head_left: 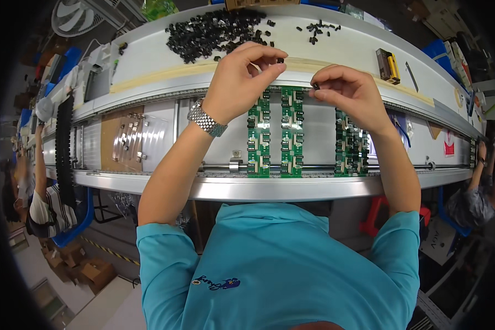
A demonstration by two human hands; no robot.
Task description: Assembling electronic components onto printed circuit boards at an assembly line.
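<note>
My left hand (243, 77) is closed in a pinch on a small black component (280, 60), above the far rail. To its right, my right hand (349, 93) pinches another small dark component (315, 86) between thumb and fingertips. Below and between the hands, a green circuit board strip (292, 137) spans the two rails, with small black and metal parts along it. A second green strip (258, 143) lies to its left, its far end partly under my left hand. More green boards (351, 144) lie by my right forearm, crowded with dark parts.
A big heap of black components (214, 33) lies on the far white shelf, with a smaller scatter (316, 28) to its right. A black and yellow box (388, 66) stands farther right. The metal rail (280, 188) runs along the near side. Other people sit at both sides.
</note>
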